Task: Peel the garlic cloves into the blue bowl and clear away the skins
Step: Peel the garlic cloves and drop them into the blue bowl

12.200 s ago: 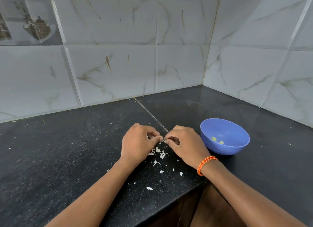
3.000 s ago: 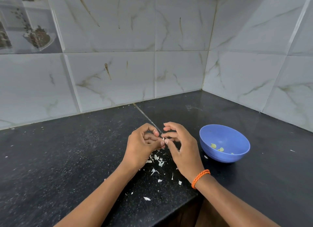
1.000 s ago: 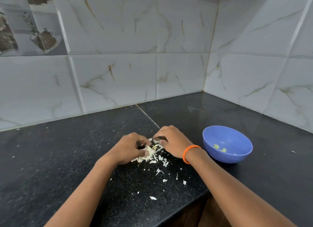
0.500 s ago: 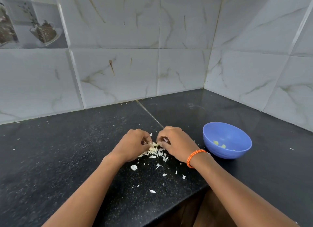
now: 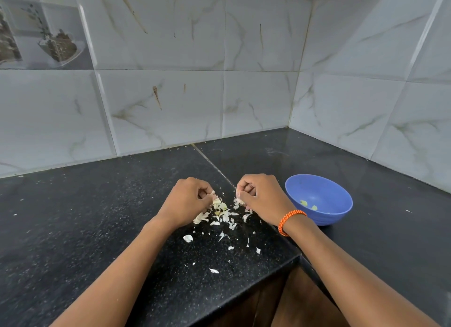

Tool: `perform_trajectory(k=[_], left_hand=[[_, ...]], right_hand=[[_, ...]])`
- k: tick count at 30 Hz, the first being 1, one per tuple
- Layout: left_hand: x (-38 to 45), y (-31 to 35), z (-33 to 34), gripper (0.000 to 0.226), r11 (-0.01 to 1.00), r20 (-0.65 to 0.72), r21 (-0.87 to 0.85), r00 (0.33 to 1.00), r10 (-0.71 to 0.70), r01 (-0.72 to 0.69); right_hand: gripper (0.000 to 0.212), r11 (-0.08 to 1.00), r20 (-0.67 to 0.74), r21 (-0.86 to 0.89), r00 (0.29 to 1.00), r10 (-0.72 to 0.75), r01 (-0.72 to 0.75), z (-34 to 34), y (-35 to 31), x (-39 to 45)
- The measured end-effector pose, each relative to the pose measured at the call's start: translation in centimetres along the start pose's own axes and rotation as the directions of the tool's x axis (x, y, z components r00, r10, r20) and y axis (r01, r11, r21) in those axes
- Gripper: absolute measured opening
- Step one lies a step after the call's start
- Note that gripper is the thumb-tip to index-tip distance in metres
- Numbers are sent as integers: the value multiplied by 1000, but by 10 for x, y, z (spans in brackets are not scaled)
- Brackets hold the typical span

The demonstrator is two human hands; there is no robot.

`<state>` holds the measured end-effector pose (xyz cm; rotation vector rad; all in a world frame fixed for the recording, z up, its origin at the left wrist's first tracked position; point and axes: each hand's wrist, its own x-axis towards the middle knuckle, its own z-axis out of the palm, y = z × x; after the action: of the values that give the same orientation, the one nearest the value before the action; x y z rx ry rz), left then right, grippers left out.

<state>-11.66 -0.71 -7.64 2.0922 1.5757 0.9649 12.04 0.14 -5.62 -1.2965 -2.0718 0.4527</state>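
Head camera: left hand (image 5: 188, 202) and right hand (image 5: 262, 199), both with fingers curled, pinch garlic skins (image 5: 220, 213) from a loose pile on the black counter (image 5: 85, 216), blue bowl (image 5: 319, 199) with peeled cloves (image 5: 308, 204) just beside the right wrist.

Blue bowl (image 5: 324, 214), white skins (image 5: 225, 215), speckled black counter (image 5: 97, 216), orange wristband (image 5: 289, 220), grey-veined white tiles (image 5: 170, 102).
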Motion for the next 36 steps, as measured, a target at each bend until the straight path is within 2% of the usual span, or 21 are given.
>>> perform_trajectory(k=[6,13,18,21,26,31,36], left_hand=[[0,1,-2,17,999,15,-46,1000,-23,24],[0,0,-5,18,999,-17,-37,1000,-6,6],[0,-2,-4,12,1000,-34,-22,999,8,-9],[-1,-2,-5,11,1000,-31,-8,999,4,-5],[-1,-5,-6,10,987,-14,151,999,-48,49],[-2,-4,-6,9,973,-2,213,996,-90,89],[-2,0,-3,11,952,-26,285,994,-109,112]], right_hand=[[18,998,-24,50,999,25,-24,7,3,0],[15,998,53,56,998,-14,11,11,-4,-3],[16,998,-4,68,1000,-9,9,14,-6,-3],[9,1000,-34,22,999,-15,16,13,-8,-1],[30,963,114,-264,993,-27,57,21,-15,-1],[19,943,90,-305,990,-109,132,34,-29,-5],[11,949,83,-297,993,-83,104,46,-30,-2]])
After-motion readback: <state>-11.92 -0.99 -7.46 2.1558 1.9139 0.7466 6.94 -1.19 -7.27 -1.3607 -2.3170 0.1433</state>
